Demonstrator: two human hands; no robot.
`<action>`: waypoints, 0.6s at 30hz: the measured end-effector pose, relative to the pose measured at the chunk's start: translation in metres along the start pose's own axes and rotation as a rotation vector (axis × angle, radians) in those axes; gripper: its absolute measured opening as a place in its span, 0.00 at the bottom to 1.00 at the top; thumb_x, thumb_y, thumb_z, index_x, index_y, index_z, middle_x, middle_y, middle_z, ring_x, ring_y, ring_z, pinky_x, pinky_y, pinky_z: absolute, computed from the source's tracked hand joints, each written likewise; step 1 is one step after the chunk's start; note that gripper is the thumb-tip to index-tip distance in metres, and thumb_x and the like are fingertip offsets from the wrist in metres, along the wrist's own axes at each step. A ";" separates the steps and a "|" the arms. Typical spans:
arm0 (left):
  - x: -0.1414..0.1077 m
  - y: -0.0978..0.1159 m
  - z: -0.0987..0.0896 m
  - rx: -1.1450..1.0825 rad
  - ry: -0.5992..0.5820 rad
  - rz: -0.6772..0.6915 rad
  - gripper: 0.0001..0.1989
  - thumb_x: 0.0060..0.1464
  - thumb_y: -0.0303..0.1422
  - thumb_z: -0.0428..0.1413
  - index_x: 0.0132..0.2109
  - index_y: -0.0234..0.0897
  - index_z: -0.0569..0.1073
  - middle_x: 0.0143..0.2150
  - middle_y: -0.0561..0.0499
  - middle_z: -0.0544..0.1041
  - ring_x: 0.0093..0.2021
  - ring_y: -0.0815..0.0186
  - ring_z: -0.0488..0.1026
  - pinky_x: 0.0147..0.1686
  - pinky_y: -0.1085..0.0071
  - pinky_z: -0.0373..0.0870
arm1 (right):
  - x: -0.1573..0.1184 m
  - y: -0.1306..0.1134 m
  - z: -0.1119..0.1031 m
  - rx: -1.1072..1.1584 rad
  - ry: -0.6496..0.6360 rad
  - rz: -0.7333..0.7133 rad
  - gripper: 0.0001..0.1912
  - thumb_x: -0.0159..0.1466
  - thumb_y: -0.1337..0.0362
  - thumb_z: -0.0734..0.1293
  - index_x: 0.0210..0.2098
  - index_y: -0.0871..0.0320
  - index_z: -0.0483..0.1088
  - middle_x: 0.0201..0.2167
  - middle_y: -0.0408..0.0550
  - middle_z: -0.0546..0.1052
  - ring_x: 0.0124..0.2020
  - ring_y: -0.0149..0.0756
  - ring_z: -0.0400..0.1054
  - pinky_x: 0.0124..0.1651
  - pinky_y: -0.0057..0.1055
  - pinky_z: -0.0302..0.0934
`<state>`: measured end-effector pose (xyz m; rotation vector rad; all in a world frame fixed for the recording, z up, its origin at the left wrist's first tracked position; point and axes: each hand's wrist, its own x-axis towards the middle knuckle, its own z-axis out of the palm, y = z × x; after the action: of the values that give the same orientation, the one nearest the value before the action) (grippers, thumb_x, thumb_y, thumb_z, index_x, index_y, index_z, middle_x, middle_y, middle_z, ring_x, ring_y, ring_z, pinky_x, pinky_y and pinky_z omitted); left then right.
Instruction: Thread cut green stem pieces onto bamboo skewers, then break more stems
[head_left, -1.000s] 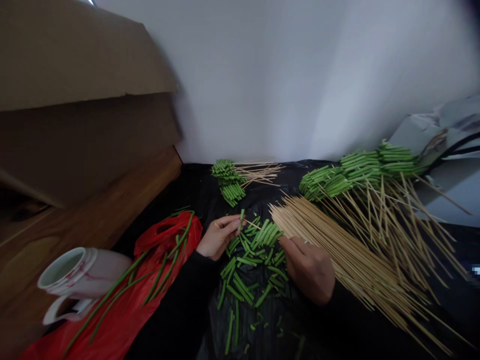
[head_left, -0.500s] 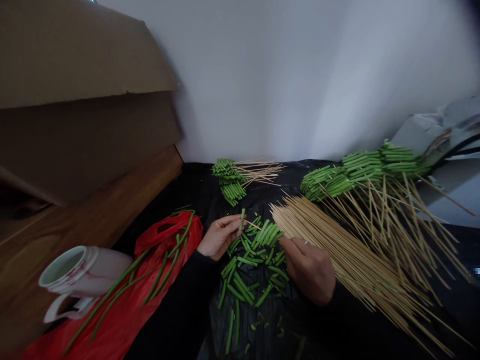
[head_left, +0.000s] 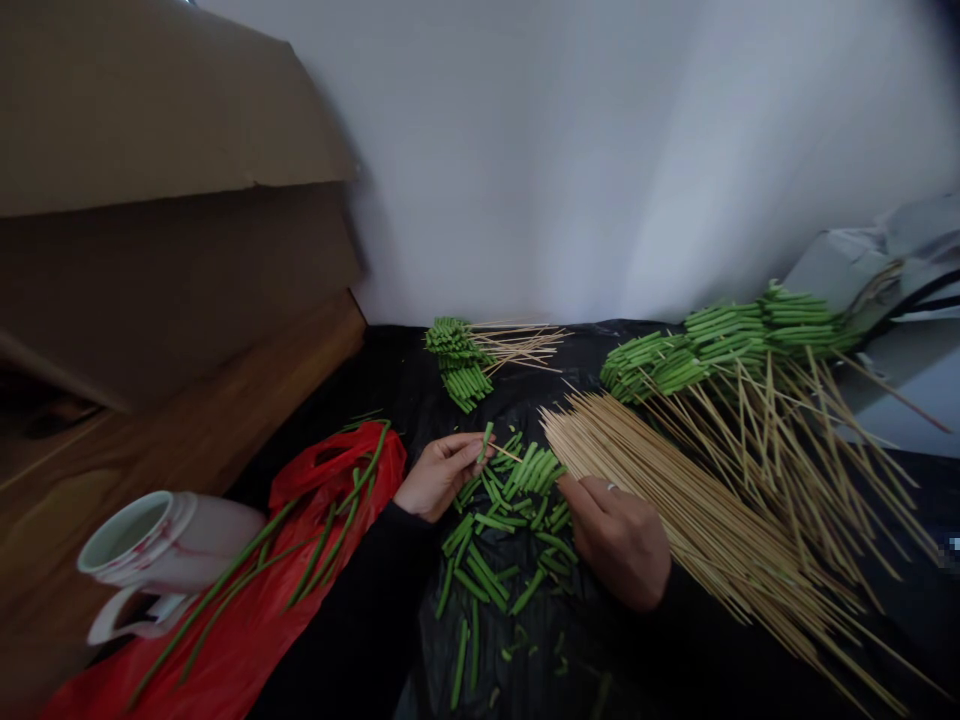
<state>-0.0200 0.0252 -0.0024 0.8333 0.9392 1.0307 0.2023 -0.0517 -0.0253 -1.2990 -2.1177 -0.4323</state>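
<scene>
My left hand pinches a short green bean piece between thumb and fingers. A thin wooden skewer reaches from that piece toward my right hand, whose fingers are closed on the skewer's other end. Below and between the hands lie loose cut green pieces on black plastic sheeting. Beside my right hand spreads a thick pile of bare skewers.
Skewered green pieces lie in a small stack near the wall and a larger stack at right. On the left are a red bag with long green stems, a white mug and a cardboard box.
The green piece in my left hand has tilted slightly to the right. Otherwise both hands are nearly where they were.
</scene>
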 end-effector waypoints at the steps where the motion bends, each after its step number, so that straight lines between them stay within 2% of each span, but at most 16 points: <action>1: 0.000 0.000 0.001 0.006 0.001 -0.001 0.15 0.37 0.33 0.70 0.36 0.32 0.81 0.33 0.48 0.80 0.33 0.72 0.72 0.35 0.77 0.66 | 0.000 0.000 0.000 -0.004 -0.001 0.001 0.15 0.63 0.74 0.58 0.44 0.61 0.72 0.24 0.44 0.68 0.25 0.31 0.57 0.29 0.33 0.46; 7: -0.001 -0.004 0.004 0.092 0.038 0.006 0.17 0.37 0.35 0.69 0.36 0.32 0.81 0.33 0.47 0.80 0.33 0.70 0.73 0.34 0.76 0.65 | -0.001 0.001 0.002 -0.008 -0.026 0.011 0.15 0.62 0.74 0.59 0.44 0.60 0.72 0.24 0.43 0.68 0.25 0.30 0.57 0.29 0.33 0.47; 18: -0.001 0.000 0.005 -0.002 0.063 -0.040 0.13 0.38 0.32 0.69 0.33 0.31 0.79 0.30 0.50 0.78 0.28 0.74 0.70 0.31 0.78 0.66 | 0.000 -0.002 0.000 -0.006 -0.013 0.003 0.14 0.64 0.74 0.58 0.44 0.62 0.72 0.23 0.43 0.68 0.25 0.31 0.58 0.29 0.34 0.46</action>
<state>-0.0157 0.0238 -0.0004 0.7811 1.0047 1.0275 0.2010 -0.0526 -0.0250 -1.3112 -2.1264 -0.4308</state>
